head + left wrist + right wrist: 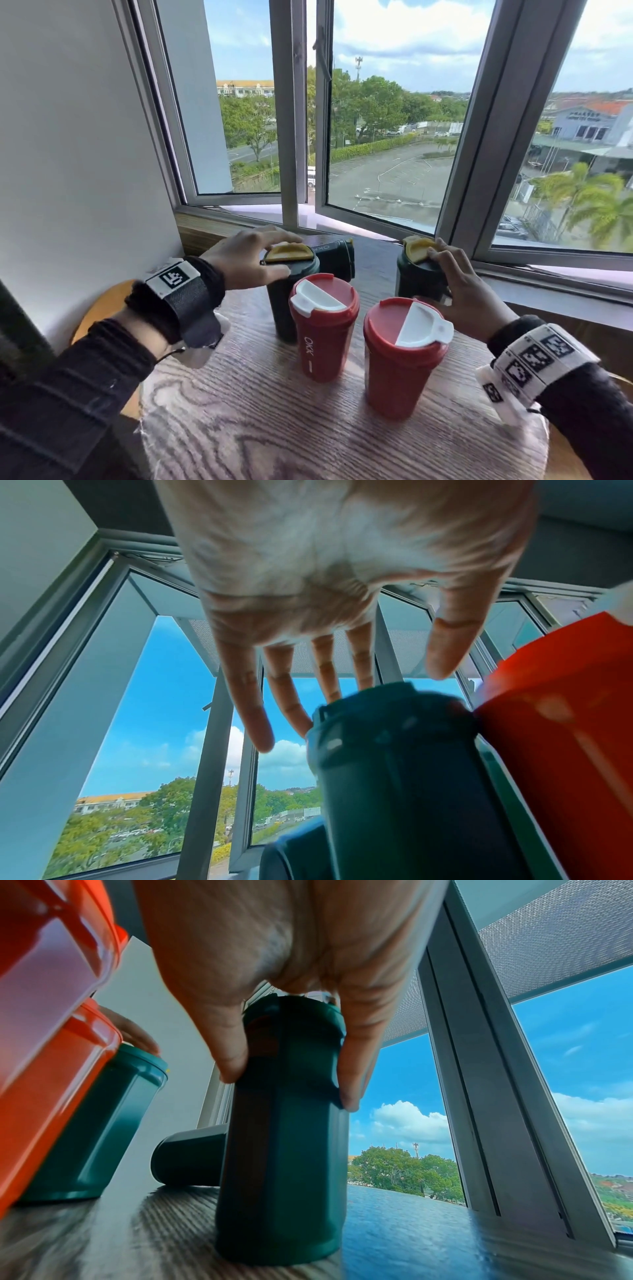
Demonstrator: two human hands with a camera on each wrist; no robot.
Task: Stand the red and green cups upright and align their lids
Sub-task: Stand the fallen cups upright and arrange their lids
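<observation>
Right hand (469,294) grips far-right cup (409,279); left hand's (246,257) straight fingers (250,710) touch far-left cup (281,308) (lidded).

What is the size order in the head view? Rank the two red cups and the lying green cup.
1. The right red cup, though it sits nearest the camera.
2. The left red cup.
3. The lying green cup, farthest and partly hidden behind the left green cup.

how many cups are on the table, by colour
red cups: 2, both upright
green cups: 3, two upright under the left hand and right hand, one lying on its side behind them
total: 5
</observation>
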